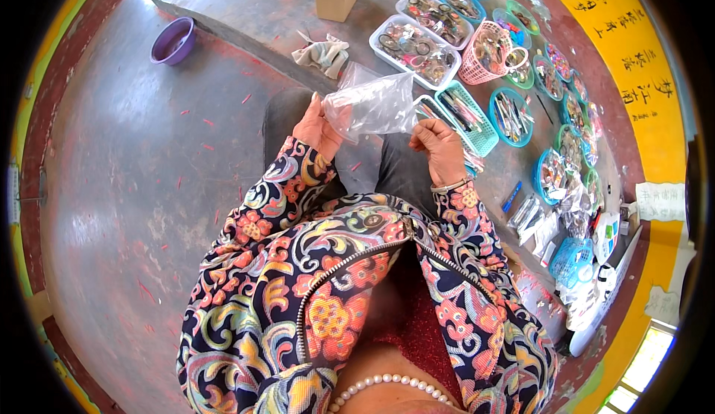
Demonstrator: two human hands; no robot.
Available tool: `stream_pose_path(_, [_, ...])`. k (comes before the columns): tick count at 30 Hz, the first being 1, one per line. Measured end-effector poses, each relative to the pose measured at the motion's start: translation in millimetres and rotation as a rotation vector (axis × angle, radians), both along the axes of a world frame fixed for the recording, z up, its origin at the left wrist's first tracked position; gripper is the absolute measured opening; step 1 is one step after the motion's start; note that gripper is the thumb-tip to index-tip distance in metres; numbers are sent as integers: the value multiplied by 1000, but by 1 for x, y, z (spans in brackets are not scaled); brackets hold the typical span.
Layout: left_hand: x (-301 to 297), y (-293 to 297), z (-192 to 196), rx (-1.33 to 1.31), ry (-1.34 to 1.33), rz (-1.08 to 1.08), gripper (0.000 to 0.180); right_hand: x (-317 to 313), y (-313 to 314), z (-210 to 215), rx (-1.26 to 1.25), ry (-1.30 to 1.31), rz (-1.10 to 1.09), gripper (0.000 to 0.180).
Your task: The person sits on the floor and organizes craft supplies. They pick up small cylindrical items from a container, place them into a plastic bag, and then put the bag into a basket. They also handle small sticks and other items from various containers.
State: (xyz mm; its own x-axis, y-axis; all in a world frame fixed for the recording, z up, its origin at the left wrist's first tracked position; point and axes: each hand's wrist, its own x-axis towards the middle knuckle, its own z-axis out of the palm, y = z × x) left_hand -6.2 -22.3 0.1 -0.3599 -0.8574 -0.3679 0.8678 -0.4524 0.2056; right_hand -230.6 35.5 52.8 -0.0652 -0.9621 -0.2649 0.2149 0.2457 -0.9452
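A clear plastic bag (376,105) is stretched between my two hands above my knees. Its left end lies against the palm and fingers of my left hand (320,127), whose fingers close on it. At the bag's right edge, my right hand (438,146) pinches the plastic between thumb and fingers. The bag looks see-through, with nothing I can make out inside it. Just beyond my right hand stands a teal basket (488,142) filled with pens, beside a narrower tray of pens (428,103).
White trays (454,71) of small trinkets, a pink basket (465,71) and several round baskets (514,140) fill the floor at right. A cardboard box (335,0) stands at the far side, near a crumpled cloth (322,52). A purple basin (182,47) sits at far left.
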Motion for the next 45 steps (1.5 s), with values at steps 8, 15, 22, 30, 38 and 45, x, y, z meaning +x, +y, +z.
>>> stream_pose_path(8, [-10, 12, 6, -213, -350, -106, 25, -8, -6, 1, -9, -256, -125, 9])
stream_pose_path(15, [-11, 15, 9, -105, -470, -191, 7, -5, -5, -3, 16, -223, -157, 10])
stream_pose_path(22, [-6, 12, 16, -158, -440, -123, 11, -28, -8, 0, -24, -158, -71, 8])
stream_pose_path(30, [-5, 17, 22, -436, -696, -14, 6, -23, -11, 12, 1, -138, -165, 32])
stream_pose_path(38, [-15, 29, 20, -696, -844, -140, 8, -22, -18, 9, -213, 131, -261, 26])
stream_pose_path(45, [-17, 30, 22, -733, -937, -165, 11, -6, -11, 20, -416, 405, -452, 23])
